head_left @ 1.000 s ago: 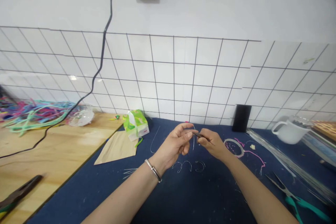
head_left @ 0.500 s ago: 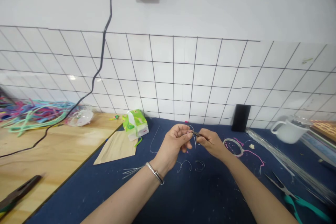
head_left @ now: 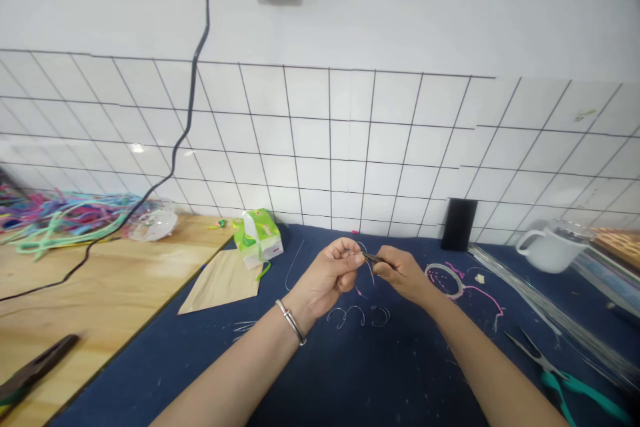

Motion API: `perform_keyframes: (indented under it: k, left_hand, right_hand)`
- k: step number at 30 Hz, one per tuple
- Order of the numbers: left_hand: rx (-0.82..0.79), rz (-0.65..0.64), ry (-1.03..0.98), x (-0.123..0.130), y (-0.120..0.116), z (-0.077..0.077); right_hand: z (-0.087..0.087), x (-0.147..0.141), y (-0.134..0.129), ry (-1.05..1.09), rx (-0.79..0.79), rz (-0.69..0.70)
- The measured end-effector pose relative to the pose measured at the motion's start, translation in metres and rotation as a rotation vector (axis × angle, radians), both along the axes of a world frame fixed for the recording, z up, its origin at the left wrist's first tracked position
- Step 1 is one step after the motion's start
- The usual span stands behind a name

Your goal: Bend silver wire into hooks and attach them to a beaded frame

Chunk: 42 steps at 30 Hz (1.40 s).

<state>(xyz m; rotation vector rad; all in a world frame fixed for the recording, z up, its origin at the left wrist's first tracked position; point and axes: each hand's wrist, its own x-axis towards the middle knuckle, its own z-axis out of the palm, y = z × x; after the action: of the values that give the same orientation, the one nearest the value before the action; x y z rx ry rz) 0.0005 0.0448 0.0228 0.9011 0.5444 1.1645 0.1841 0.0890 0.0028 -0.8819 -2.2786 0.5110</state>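
Note:
Above the dark blue cloth (head_left: 400,373), my left hand (head_left: 334,273) pinches a thin curved wire (head_left: 371,271). Fingers of my right hand (head_left: 403,272) wrap round a small pair of dark pliers (head_left: 372,258), whose handles are mostly hidden in the palm. The jaws meet the wire right at my left fingertips. Below the hands, several bent wire pieces (head_left: 355,315) lie on the cloth, with a C-shaped wire (head_left: 381,316) to their right. A longer bent wire (head_left: 294,265) rests left of my left hand.
Left: tissue pack (head_left: 259,237), brown paper (head_left: 225,285), wooden board (head_left: 135,280) with dark-jawed pliers (head_left: 37,368) and coloured pipe cleaners (head_left: 65,220). Right: round dish (head_left: 444,281), green-handled pliers (head_left: 563,373), wire bundle (head_left: 550,307), white mug (head_left: 553,250), black block (head_left: 459,225). A black cable (head_left: 193,100) hangs at left.
My left wrist has turned slightly and risen a little, uncovering more of the bent wires below. Both hands keep hold of the wire and pliers, the plier jaws tilting slightly.

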Motion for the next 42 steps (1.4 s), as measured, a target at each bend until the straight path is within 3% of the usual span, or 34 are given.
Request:
perform_keyframes:
  k: [8, 15, 42]
  left_hand:
    - [-0.009, -0.155, -0.070, -0.004, 0.000, -0.001]
    - [0.025, -0.267, -0.056, -0.007, 0.001, -0.003]
    - [-0.032, -0.324, -0.030, -0.010, 0.002, -0.003]
  right_hand:
    - [0.004, 0.002, 0.000, -0.030, -0.009, 0.084]
    - [0.010, 0.006, 0.000, -0.071, 0.076, 0.151]
    - [0.009, 0.008, 0.002, -0.134, 0.185, 0.197]
